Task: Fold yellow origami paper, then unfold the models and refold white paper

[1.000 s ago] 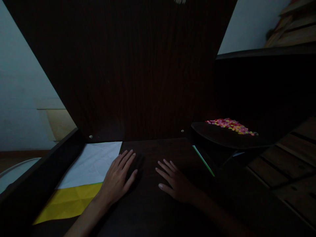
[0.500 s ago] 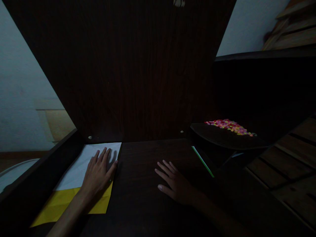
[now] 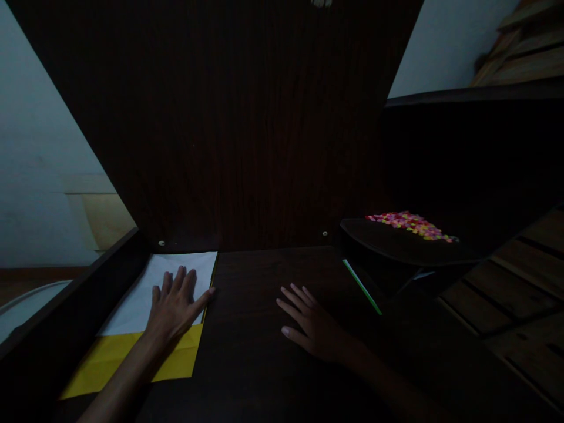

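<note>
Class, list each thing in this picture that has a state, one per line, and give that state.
left hand: flat, fingers spread, on the white sheet
right hand: open, flat on the dark table
white sheet: flat, creased, overlapping the yellow sheet
yellow sheet: flat

Colourful beads (image 3: 412,225) heaped on a dark tray (image 3: 396,247), a green stick (image 3: 362,286) lying just beside it

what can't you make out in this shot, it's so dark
Head view:
- Paper under the left hand: the hand and forearm cover where the white sheet meets the yellow sheet.
- Under the right hand: lost in darkness.
- Coloured bits on the dark tray: too small to identify.
</note>
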A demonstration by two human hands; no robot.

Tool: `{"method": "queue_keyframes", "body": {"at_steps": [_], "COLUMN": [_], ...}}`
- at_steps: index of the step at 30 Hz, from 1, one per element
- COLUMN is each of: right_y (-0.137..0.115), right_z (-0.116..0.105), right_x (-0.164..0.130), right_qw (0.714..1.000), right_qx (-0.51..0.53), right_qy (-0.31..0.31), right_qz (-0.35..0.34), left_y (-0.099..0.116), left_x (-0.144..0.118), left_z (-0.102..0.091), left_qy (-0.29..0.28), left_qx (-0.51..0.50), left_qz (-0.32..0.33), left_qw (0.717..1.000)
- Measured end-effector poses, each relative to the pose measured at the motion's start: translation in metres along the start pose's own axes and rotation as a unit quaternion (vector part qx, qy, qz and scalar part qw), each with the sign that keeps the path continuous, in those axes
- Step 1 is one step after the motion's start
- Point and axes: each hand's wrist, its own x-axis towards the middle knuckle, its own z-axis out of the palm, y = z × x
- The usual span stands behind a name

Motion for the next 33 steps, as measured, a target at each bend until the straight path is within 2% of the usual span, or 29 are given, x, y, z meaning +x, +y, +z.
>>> {"method": "queue_keyframes", "body": {"at_steps": [5, 12, 18, 25, 33], "right_y": [0.002, 0.002, 0.000, 0.000, 0.000], "right_z": [0.003, 0.003, 0.001, 0.000, 0.001], "right_x": [0.000, 0.000, 0.000, 0.000, 0.000], "right_qw": [1.000, 1.000, 1.000, 1.000, 1.000], "right_qx": [-0.002, 0.005, 0.002, 0.018, 0.015], "right_qy": [0.006, 0.011, 0.012, 0.011, 0.011], "right_qz": [-0.004, -0.007, -0.004, -0.004, -0.003], "left_y": [0.008, 0.005, 0.008, 0.008, 0.019], "left_x": [0.001, 0.005, 0.007, 0.006, 0.004], "left_z": [-0.008, -0.007, -0.014, -0.015, -0.033], "left_qy": [-0.007, -0.039, -0.014, -0.034, -0.015], "left_qx": [0.017, 0.024, 0.006, 0.009, -0.002], "left_qz": [-0.019, -0.041, -0.036, -0.039, -0.038], "left_qw": [1.000, 0.998, 0.999, 0.999, 0.999]}}
